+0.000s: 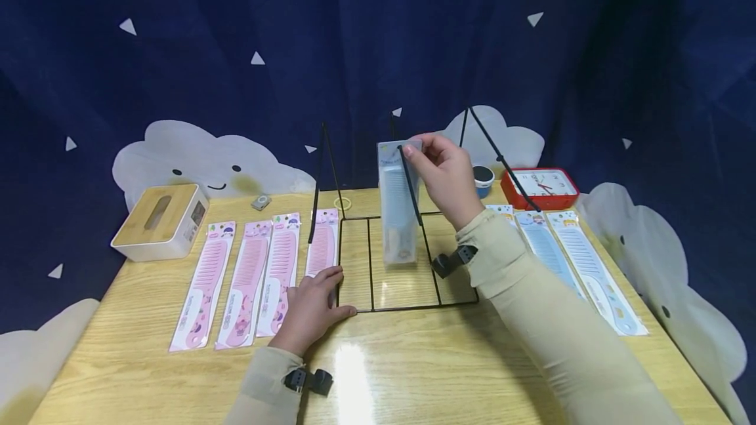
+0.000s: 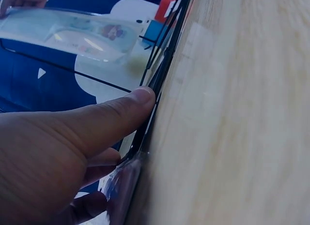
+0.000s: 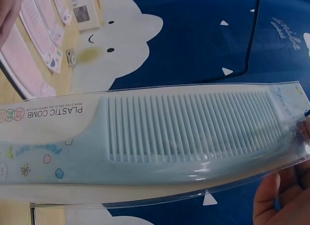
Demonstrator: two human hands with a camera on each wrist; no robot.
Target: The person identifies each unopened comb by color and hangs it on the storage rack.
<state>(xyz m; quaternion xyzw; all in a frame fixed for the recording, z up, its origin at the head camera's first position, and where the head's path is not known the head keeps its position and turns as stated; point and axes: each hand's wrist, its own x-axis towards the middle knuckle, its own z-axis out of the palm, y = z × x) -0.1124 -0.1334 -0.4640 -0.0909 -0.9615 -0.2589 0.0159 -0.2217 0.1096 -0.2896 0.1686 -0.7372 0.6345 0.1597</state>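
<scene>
My right hand [image 1: 445,176] pinches the top of a clear-packed light blue comb [image 3: 193,133], which hangs upright at the middle of a black wire rack [image 1: 407,308]. A black prong [image 1: 411,189] runs forward in front of the package [image 1: 398,215], appearing to come through its top beside the thumb. At the rack's front left corner, my left hand [image 1: 310,310] holds the base wire. In the left wrist view its thumb [image 2: 121,109] presses on the wire, with the other fingers curled and partly hidden. One packed pink comb [image 1: 323,241] lies just beyond that hand.
Several packed pink combs [image 1: 245,287] lie in a row at the left, and packed blue combs [image 1: 549,251] at the right. Behind are a wooden-lidded tissue box [image 1: 159,222], a small grey gadget [image 1: 260,202], a yellow ring [image 1: 342,203], a blue-and-white jar [image 1: 483,182] and a red clock [image 1: 540,189].
</scene>
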